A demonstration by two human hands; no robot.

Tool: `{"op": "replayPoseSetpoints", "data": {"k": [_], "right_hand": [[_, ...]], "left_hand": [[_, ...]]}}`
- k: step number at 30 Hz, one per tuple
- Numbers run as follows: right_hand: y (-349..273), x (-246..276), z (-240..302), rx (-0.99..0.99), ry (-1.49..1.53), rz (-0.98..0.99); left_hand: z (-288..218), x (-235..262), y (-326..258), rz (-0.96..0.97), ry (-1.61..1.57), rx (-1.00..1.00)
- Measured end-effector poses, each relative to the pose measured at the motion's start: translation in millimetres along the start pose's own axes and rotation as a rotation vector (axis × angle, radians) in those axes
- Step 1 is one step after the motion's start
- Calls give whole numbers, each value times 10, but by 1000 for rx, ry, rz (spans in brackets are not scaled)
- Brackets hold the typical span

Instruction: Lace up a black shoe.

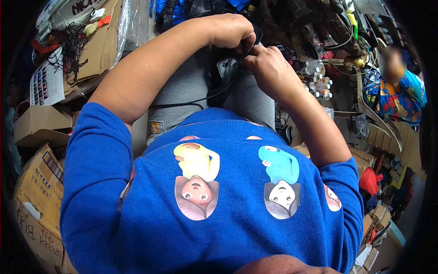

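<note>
A blue shirt printed with cartoon figures lies nearest, below the black shoe-like item, which sits between the knees of the grey trousers and shows metal eyelets. The left hand bends over just above the item, fingers curled in; the right hand is at its right edge, thumb and fingers drawn close together. What either hand pinches, if anything, I cannot tell. A black cord trails left from the item across a thigh. Clear bottles stand to its right, and farther right is another person.
</note>
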State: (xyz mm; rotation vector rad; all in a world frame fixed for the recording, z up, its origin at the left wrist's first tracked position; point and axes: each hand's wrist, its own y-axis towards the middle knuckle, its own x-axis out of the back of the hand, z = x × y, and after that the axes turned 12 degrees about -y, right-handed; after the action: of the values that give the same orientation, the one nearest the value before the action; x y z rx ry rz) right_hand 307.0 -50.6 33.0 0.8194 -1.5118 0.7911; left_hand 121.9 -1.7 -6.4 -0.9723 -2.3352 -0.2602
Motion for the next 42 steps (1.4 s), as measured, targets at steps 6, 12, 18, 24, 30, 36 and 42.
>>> {"op": "replayPoseSetpoints", "data": {"k": [6, 12, 18, 24, 30, 36, 42], "right_hand": [[21, -180, 47, -214, 229, -18], [-212, -260, -175, -689, 1242, 80], [-337, -219, -95, -294, 735, 123], [-500, -511, -264, -570, 486, -235], [-433, -674, -613, -1080, 1230, -714], [-565, -288, -712, -598, 2537, -783], [-1066, -394, -543, -737, 2243, -412]], "left_hand": [[-57, -70, -207, -177, 62, -48], [-142, -137, -895, -465, 152, 95], [-99, -265, -977, -314, 255, 99], [98, 210, -1582, -314, -149, 336], [20, 460, -1920, -542, -542, 664], [-67, 155, -1257, -1187, -1959, -77], [543, 334, -1319, -892, -1930, -25]]}}
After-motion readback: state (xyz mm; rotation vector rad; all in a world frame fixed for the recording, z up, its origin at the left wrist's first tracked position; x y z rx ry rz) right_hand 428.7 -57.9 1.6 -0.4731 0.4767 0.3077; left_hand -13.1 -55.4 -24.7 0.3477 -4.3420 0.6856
